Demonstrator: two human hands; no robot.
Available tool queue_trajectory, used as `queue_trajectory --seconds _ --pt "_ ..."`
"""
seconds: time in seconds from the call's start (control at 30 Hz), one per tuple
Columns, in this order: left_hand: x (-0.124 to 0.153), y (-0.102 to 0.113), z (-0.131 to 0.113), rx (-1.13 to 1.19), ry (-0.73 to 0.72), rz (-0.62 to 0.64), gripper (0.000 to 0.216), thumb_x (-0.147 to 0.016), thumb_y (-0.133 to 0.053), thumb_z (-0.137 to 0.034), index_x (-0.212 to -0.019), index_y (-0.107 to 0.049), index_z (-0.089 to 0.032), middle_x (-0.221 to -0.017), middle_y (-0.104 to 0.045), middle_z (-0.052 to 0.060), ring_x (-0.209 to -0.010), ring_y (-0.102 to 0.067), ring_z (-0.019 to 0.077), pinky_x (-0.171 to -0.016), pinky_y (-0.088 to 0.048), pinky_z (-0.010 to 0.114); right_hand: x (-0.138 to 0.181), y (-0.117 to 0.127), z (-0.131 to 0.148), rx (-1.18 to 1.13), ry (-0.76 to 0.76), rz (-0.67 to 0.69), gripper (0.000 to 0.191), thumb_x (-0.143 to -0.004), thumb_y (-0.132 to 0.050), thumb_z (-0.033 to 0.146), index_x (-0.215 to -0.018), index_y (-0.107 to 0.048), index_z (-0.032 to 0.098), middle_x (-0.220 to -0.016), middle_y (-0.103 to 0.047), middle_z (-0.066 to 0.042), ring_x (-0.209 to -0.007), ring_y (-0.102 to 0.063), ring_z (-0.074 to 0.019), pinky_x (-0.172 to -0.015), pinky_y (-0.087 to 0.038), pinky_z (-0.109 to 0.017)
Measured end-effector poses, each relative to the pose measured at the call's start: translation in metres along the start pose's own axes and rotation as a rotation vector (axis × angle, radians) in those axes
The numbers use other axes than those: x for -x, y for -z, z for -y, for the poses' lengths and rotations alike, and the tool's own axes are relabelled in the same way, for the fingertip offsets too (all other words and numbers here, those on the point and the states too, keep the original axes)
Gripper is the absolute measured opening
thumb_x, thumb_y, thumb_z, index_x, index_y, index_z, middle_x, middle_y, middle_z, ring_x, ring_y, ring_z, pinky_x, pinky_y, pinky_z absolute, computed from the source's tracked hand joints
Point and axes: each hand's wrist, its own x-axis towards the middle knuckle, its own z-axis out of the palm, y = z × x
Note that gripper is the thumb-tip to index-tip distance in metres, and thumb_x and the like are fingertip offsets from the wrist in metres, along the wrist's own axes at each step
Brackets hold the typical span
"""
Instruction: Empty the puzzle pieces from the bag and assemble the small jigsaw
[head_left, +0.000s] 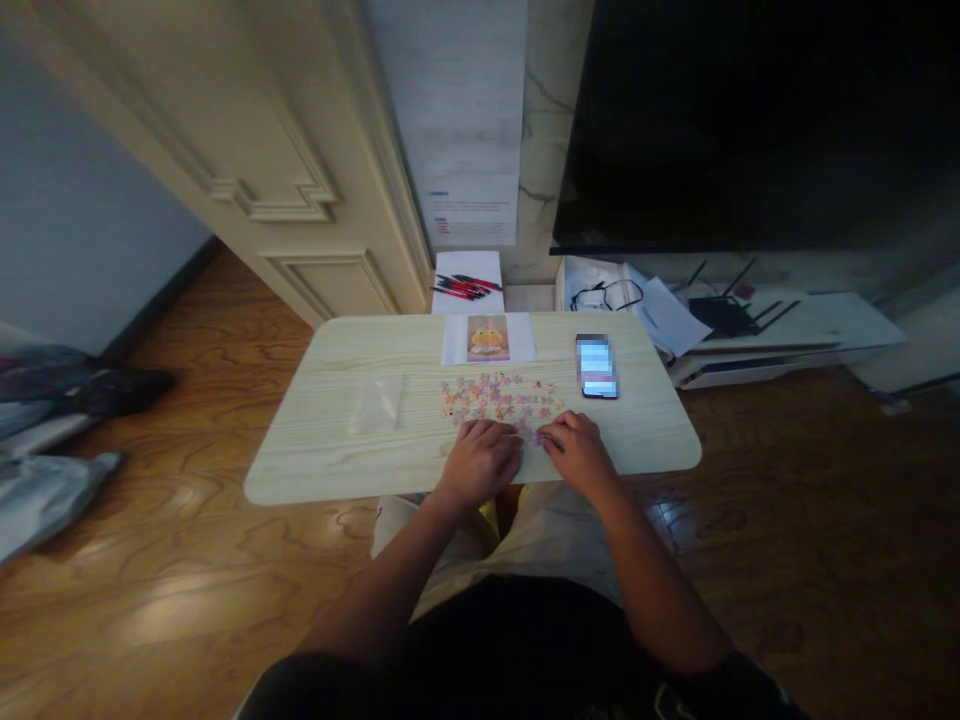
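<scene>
A pale wooden table [322, 455] stands in front of me. Several small pastel jigsaw pieces [499, 395] lie scattered at its middle. My left hand [480, 460] rests knuckles-up at the near edge of the pile, fingers curled onto the pieces. My right hand [577, 450] lies beside it, fingers bent and pinched on pieces at the pile's near right corner. What either hand holds is too small to see. A reference picture [488, 338] of a yellow figure lies beyond the pile.
A phone [597, 366] lies right of the pieces, a clear plastic bag [377, 403] left of them. Red and black pens [466, 287] sit on a white stand behind the table. A low shelf with a router [726, 315] stands at right, a door at left.
</scene>
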Motion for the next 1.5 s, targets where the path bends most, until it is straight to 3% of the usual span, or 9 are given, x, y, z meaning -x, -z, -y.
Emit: queue_trajectory --seconds 0.13,0.3,0.7,0.83,1.0,1.1,1.23,1.5 --pt "0.014 0.009 0.015 -0.013 0.072 -0.027 0.023 -0.098 -0.059 -0.031 -0.115 -0.073 -0.028 -0.127 -0.070 0.006 -0.115 -0.061 0.0260 -0.099 -0.046 0.047 -0.010 -0.005 0.011 0.011 -0.011 -0.023 0.027 -0.093 -0.065 0.017 -0.117 -0.074 0.025 -0.116 -0.064 -0.009 -0.111 -0.055 -0.0268 -0.100 -0.045 -0.042" --pt "0.028 0.013 0.030 -0.033 0.198 -0.080 0.022 -0.095 -0.062 -0.032 -0.113 -0.074 -0.026 -0.123 -0.071 0.008 -0.115 -0.062 0.0273 -0.096 -0.049 0.046 -0.015 -0.012 0.020 -0.048 0.057 0.039 0.024 -0.096 -0.062 0.019 -0.114 -0.075 0.027 -0.116 -0.067 -0.008 -0.111 -0.056 -0.0272 -0.101 -0.046 -0.043" --pt "0.024 0.011 0.036 0.040 0.154 -0.052 0.028 -0.098 -0.057 -0.032 -0.122 -0.071 -0.025 -0.127 -0.070 0.008 -0.116 -0.062 0.0261 -0.099 -0.048 0.045 -0.009 -0.007 0.006 -0.030 0.016 0.000 0.024 -0.093 -0.061 0.016 -0.110 -0.075 0.024 -0.120 -0.069 -0.008 -0.116 -0.057 -0.0284 -0.104 -0.044 -0.047" --pt "0.022 0.011 0.031 0.063 0.102 -0.047 0.025 -0.100 -0.055 -0.032 -0.116 -0.072 -0.024 -0.122 -0.071 0.007 -0.114 -0.062 0.0245 -0.101 -0.047 0.044 -0.018 -0.010 0.019 -0.080 0.086 0.020 0.029 -0.095 -0.058 0.015 -0.118 -0.074 0.024 -0.125 -0.069 -0.008 -0.119 -0.058 -0.0265 -0.106 -0.045 -0.045" --pt "0.019 0.016 0.029 0.009 0.198 -0.078 0.030 -0.098 -0.059 -0.035 -0.123 -0.070 -0.025 -0.124 -0.070 0.009 -0.116 -0.060 0.0279 -0.099 -0.046 0.047 -0.030 -0.020 0.046 -0.091 0.183 0.062 0.031 -0.097 -0.056 0.015 -0.121 -0.073 0.025 -0.129 -0.069 -0.007 -0.122 -0.057 -0.0264 -0.111 -0.042 -0.045" --pt "0.019 0.018 0.030 -0.005 0.169 -0.042 0.034 -0.097 -0.060 -0.039 -0.126 -0.070 -0.025 -0.126 -0.070 0.009 -0.119 -0.059 0.0295 -0.100 -0.045 0.048 -0.034 -0.026 0.055 -0.060 0.187 0.074 0.034 -0.096 -0.055 0.014 -0.124 -0.072 0.025 -0.133 -0.067 -0.007 -0.124 -0.054 -0.0275 -0.112 -0.041 -0.046" --pt "0.023 0.018 0.031 0.019 0.118 -0.018 0.038 -0.098 -0.059 -0.041 -0.131 -0.068 -0.027 -0.130 -0.070 0.007 -0.121 -0.058 0.0290 -0.104 -0.043 0.050 -0.036 -0.028 0.055 -0.029 0.167 0.095 0.036 -0.094 -0.055 0.012 -0.121 -0.073 0.026 -0.135 -0.067 -0.007 -0.126 -0.052 -0.0290 -0.111 -0.040 -0.048" --pt "0.025 0.016 0.031 0.017 0.167 -0.025 0.037 -0.099 -0.057 -0.043 -0.129 -0.068 -0.024 -0.133 -0.069 0.007 -0.121 -0.058 0.0286 -0.104 -0.043 0.049 -0.030 -0.024 0.053 0.021 0.130 0.077 0.036 -0.095 -0.058 0.016 -0.124 -0.073 0.030 -0.140 -0.063 -0.004 -0.128 -0.047 -0.0309 -0.107 -0.040 -0.049"
